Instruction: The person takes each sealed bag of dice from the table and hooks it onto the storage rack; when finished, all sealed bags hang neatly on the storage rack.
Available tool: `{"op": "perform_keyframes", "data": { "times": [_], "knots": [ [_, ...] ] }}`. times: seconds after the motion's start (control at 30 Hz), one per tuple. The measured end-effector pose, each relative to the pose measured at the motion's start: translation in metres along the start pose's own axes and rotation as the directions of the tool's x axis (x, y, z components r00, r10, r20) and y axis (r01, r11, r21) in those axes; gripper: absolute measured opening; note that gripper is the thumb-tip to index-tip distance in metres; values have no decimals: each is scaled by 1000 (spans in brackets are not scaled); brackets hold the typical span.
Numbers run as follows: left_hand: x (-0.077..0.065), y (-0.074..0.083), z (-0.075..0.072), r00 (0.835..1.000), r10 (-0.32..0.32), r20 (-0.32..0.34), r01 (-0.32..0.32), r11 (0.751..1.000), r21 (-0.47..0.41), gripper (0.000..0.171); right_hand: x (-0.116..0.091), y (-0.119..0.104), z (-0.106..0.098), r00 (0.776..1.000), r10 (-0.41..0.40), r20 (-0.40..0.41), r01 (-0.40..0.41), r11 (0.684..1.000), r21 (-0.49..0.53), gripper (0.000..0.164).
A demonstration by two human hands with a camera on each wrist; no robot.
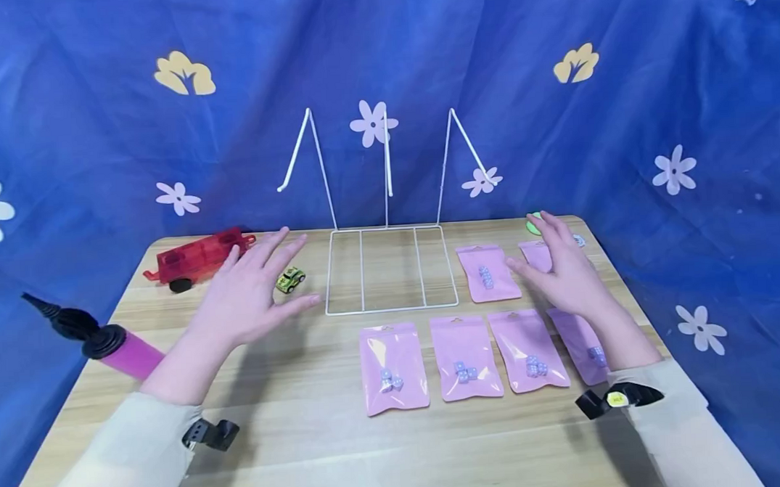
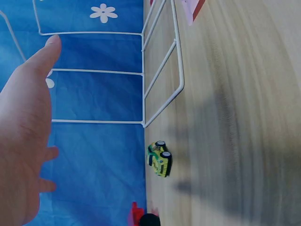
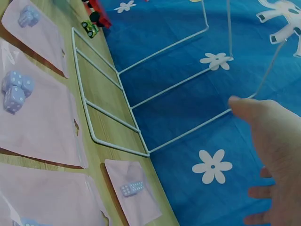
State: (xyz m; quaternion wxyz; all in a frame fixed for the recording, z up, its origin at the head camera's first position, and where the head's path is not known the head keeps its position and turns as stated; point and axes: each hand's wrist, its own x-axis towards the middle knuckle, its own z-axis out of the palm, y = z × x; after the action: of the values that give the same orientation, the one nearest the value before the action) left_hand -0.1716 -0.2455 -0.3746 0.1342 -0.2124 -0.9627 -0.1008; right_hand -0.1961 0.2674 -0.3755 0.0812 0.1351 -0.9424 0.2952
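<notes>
My left hand (image 1: 248, 293) hovers with fingers spread and nothing in it, left of a white wire rack (image 1: 393, 311) and near a small green toy car (image 1: 291, 280). My right hand (image 1: 564, 276), also empty with fingers extended, is held over the pink pouches on the right side. One pink pouch (image 1: 473, 287) lies beside the rack, and another, partly covered by the right hand, lies behind it. In the front row are several more, such as the leftmost pouch (image 1: 393, 345), each with pale dice inside. Three bent hooks rise from the rack's back.
A red toy wagon (image 1: 201, 257) stands at the back left. At the left edge, a pink hand pump (image 1: 130, 353) with a black nozzle is partly behind the left forearm. A green round item (image 1: 533, 224) sits at the back right. Blue flowered cloth (image 1: 259, 96) hangs behind the table.
</notes>
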Motion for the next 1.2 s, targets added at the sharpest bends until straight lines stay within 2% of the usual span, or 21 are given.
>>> {"op": "perform_keyframes", "data": {
  "times": [0.2,0.5,0.7,0.83,0.97,1.2],
  "knots": [
    [-2,-3,11,999,31,-19,-32,997,-64,93,3,9,5,999,-17,-33,21,989,149,81],
    [-5,-4,32,996,85,-29,-87,992,-86,85,2,18,10,1000,22,-23,-15,960,278,69],
    [-6,-5,46,993,119,17,-117,990,-79,80,2,26,15,999,51,7,-50,930,365,64],
    [-7,-7,58,986,159,56,-153,983,-101,75,5,33,21,993,110,49,-120,909,399,61],
    [-7,-7,69,977,208,53,-199,970,-141,66,7,41,29,984,159,79,-177,890,421,63],
    [-4,-7,89,965,257,44,-246,954,-173,54,11,52,37,970,208,126,-241,884,400,66]
  ]
}}
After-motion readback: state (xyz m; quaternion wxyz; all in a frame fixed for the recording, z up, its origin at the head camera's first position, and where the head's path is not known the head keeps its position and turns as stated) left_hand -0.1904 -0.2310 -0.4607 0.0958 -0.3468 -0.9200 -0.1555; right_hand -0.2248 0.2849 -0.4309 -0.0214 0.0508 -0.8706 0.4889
